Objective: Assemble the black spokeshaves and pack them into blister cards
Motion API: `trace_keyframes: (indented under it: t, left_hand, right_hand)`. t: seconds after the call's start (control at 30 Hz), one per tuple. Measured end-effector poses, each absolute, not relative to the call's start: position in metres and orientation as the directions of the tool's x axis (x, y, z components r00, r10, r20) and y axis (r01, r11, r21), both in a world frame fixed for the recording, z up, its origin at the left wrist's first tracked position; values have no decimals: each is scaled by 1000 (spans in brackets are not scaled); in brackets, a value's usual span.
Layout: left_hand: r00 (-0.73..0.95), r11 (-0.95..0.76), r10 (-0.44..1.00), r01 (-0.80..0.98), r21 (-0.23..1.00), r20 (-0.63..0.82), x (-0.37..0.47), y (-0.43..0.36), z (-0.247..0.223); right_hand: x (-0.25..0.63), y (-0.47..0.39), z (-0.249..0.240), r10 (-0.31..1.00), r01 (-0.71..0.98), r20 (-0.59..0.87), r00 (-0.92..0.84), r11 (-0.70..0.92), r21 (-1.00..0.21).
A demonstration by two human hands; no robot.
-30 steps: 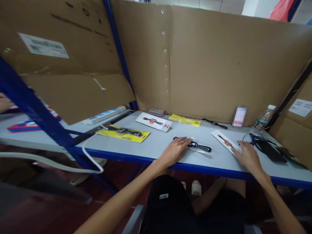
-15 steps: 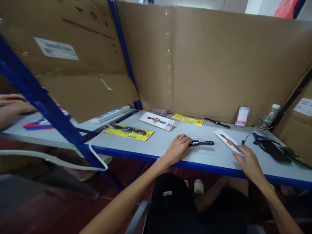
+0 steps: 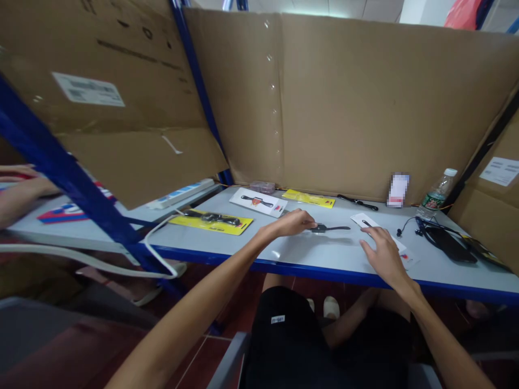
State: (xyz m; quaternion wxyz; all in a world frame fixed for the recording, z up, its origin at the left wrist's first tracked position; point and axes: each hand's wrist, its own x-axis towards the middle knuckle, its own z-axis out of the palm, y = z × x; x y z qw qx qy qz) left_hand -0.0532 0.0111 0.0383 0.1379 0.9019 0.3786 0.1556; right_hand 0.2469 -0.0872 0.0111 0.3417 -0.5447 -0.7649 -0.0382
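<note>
My left hand (image 3: pixel 298 220) pinches one end of a black spokeshave (image 3: pixel 320 228), which it holds just over the table with the other handle pointing right. My fingers cover the near handle. To the right, my right hand (image 3: pixel 383 251) is open, its fingers spread over a white printed card (image 3: pixel 360 218) with a picture of the tool on it. Whether the fingertips touch the card I cannot tell. Further left lies a yellow card (image 3: pixel 244 225) with another black spokeshave on it.
Along the back lie a white card (image 3: pixel 257 202), a yellow card (image 3: pixel 310 198) and a black spokeshave (image 3: pixel 357 202). A phone (image 3: pixel 398 190), a bottle (image 3: pixel 436 195) and a dark flat object (image 3: pixel 451 246) are at right. Cardboard walls (image 3: pixel 336 102) enclose the table. Another person's arm (image 3: pixel 28 194) shows at left.
My left hand has raised the spokeshave slightly and turned it. My right hand has shifted left over the white card, its fingers spreading. The view has swung a little.
</note>
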Motion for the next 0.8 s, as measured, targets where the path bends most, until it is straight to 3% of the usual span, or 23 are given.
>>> trace_keyframes:
  t: [0.1,0.17,0.23,0.3,0.47,0.6,0.67,0.8]
  left_hand:
    - [715,-689,689,597,411,117,-51,29,48]
    - [739,-686,670,584,434,65,-49,39,55]
    - [754,-679,656,582,448,15,-47,45,61]
    - [759,-675,651,586,449,-11,-47,45,65]
    - [748,-677,663,598,429,5,-60,12,43]
    - [629,-665,746,710,230,219,-64,-29,16]
    - [602,-649,737,757,76,306,-59,-43,12]
    - [619,-596,696,780,-189,364,-48,-53,12]
  right_hand:
    - [222,-60,36,805,884,493,-332,448,-136]
    - [210,-36,51,831,873,330,-447,487,-43]
    - [202,-13,62,849,858,159,-504,514,-26]
    - [201,0,64,848,850,97,-521,526,-26]
    - [209,-20,36,816,829,151,-558,557,50]
    - [215,-50,12,741,791,278,-612,565,234]
    - [218,-55,10,723,783,307,-619,596,176]
    - [221,-53,18,744,741,304,-596,655,-151]
